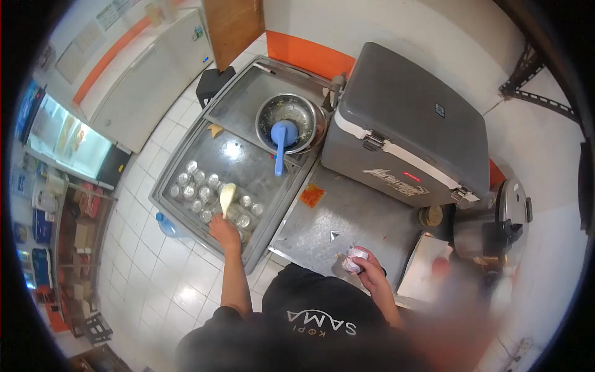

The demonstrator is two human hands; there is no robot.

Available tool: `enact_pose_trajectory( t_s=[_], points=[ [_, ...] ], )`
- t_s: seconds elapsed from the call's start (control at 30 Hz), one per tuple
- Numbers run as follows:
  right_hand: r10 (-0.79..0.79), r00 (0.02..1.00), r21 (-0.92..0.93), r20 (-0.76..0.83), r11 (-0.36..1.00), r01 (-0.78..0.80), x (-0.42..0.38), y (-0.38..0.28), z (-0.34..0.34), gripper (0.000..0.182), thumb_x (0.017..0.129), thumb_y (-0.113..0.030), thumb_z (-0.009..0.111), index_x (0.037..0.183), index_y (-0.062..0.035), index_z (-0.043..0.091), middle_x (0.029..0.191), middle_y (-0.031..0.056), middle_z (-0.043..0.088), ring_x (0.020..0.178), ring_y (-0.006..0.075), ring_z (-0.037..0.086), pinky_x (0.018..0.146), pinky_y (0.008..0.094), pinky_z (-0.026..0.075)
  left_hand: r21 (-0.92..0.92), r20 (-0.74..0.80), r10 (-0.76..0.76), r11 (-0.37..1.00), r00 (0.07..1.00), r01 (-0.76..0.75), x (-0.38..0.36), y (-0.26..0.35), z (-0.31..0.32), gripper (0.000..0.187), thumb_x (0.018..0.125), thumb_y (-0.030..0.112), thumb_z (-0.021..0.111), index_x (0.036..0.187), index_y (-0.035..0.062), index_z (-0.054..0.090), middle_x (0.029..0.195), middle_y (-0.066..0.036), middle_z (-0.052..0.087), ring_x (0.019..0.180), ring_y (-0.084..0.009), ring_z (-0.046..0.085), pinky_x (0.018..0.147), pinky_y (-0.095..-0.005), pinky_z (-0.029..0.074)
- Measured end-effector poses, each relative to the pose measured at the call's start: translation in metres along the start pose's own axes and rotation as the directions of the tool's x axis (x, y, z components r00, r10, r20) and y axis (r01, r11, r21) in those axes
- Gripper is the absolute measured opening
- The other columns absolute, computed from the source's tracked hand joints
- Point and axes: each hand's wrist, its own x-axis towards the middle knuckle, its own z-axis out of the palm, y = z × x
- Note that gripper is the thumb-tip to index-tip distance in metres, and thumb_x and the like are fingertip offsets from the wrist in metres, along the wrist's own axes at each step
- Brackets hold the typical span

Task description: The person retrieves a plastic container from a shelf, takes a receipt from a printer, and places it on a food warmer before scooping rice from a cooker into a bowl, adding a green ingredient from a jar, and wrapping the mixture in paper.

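My left hand is closed round the narrow end of a pale yellow spoon, whose broad end points away from me. It is held over the near edge of a group of small clear jars, several with shiny silvery tops, standing on the grey freezer top. My right hand grips a small crumpled white-and-pink packet above the metal counter. What the packet contains cannot be made out.
A metal bowl with a blue dipper stands on the freezer. Behind the counter is a large grey cooler box. At right are a big pot and a white tray. An orange stain marks the counter.
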Motion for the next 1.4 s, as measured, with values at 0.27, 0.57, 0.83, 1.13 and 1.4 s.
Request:
enact_pose_trajectory(
  t_s=[0.27, 0.57, 0.83, 1.13, 1.4],
  points=[
    [-0.024, 0.999, 0.037, -0.042, 0.999, 0.026, -0.017, -0.011, 0.004, 0.051, 0.083, -0.002, 0.065, 0.130, -0.0010, 0.044, 0.115, 0.0143, 0.059, 0.105, 0.0263, 0.062, 0.088, 0.0381, 0.053, -0.468, -0.330, 0.386, 0.725, 0.861, -0.505, 0.065, 0.183, 0.004, 0.025, 0.081, 0.005, 0.063, 0.105, 0.0018, 0.059, 0.099, -0.018, 0.058, 0.097, -0.0380, 0.053, 0.085, -0.0472, 0.041],
    [-0.083, 0.959, 0.218, -0.270, 0.965, 0.145, -0.058, 0.035, -0.022, 0.043, 0.085, -0.001, 0.066, 0.124, -0.0020, 0.049, 0.111, 0.0120, 0.062, 0.104, 0.0246, 0.063, 0.090, 0.0380, 0.053, -0.118, -0.194, 0.650, 0.728, 0.735, -0.675, 0.078, 0.282, 0.068, 0.018, 0.081, 0.017, 0.063, 0.096, 0.0062, 0.067, 0.103, -0.017, 0.060, 0.093, -0.0392, 0.053, 0.081, -0.0499, 0.041],
    [-0.234, 0.893, 0.231, -0.384, 0.913, 0.338, -0.086, 0.089, -0.055, 0.045, 0.083, -0.010, 0.070, 0.122, -0.0020, 0.051, 0.105, 0.0097, 0.063, 0.099, 0.0210, 0.062, 0.087, 0.0355, 0.051, 0.232, -0.392, 0.846, 0.471, 0.361, -0.851, 0.133, 0.207, 0.199, 0.052, 0.088, 0.044, 0.060, 0.117, 0.0002, 0.060, 0.128, -0.025, 0.053, 0.111, -0.0462, 0.052, 0.088, -0.0606, 0.041],
    [-0.201, 0.702, 0.245, -0.683, 0.843, 0.479, -0.206, 0.164, -0.065, 0.059, 0.076, -0.025, 0.077, 0.124, -0.0026, 0.051, 0.110, 0.0109, 0.061, 0.097, 0.0206, 0.062, 0.079, 0.0346, 0.051, -0.484, -0.443, 0.813, 0.138, 0.377, -0.864, -0.164, 0.311, -0.037, 0.026, 0.088, 0.014, 0.056, 0.109, -0.0009, 0.062, 0.103, -0.019, 0.061, 0.100, -0.0343, 0.057, 0.090, -0.0432, 0.043],
    [0.059, 0.404, 0.347, -0.913, 0.631, 0.694, -0.339, 0.302, -0.057, 0.041, 0.073, -0.024, 0.076, 0.107, -0.0060, 0.063, 0.096, 0.0094, 0.065, 0.088, 0.0235, 0.064, 0.070, 0.0375, 0.052, -0.809, -0.398, 0.711, -0.570, -0.580, -0.144, -0.463, 0.238, -0.132, 0.023, 0.082, -0.001, 0.058, 0.105, -0.0006, 0.060, 0.097, -0.013, 0.060, 0.091, -0.0307, 0.055, 0.083, -0.0402, 0.045]
  ],
)
